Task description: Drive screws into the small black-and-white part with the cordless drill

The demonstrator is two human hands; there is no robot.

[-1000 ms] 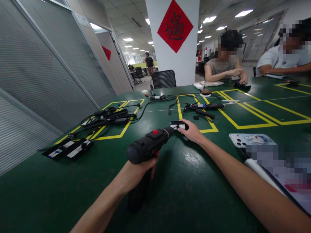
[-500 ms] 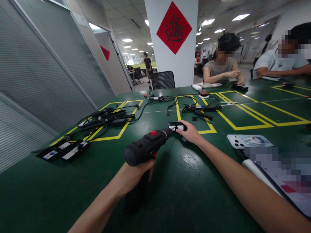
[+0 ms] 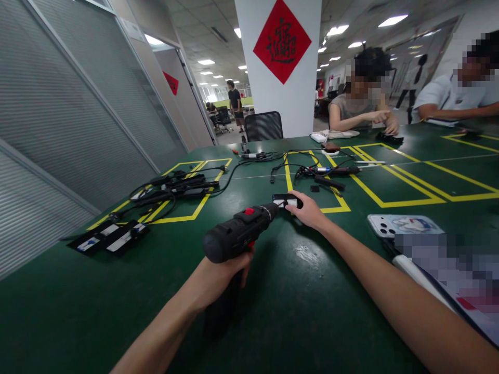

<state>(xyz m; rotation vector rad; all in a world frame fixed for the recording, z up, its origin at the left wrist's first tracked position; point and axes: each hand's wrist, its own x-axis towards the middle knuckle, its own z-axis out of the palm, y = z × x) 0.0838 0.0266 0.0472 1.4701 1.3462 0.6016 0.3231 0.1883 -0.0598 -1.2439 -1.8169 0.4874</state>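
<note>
My left hand (image 3: pixel 228 270) is wrapped round the grip of a black cordless screwdriver (image 3: pixel 239 234) with a red switch; its nose points at a small black part with a white face (image 3: pixel 284 200) lying on the green table (image 3: pixel 117 291). My right hand (image 3: pixel 310 209) rests on that part's near right end, fingers closed on it and holding it down. The screwdriver's tip meets the part's left end.
Black cables and adapters (image 3: pixel 175 188) lie at the left inside yellow tape lines, and two flat black parts (image 3: pixel 111 239) sit nearer. More tools and cables (image 3: pixel 323 174) lie beyond. A phone (image 3: pixel 403 225) is at the right. Two seated people (image 3: pixel 360 104) work at the far side.
Only the view shifts slightly; both hands, the screwdriver and the small part stay where they were.
</note>
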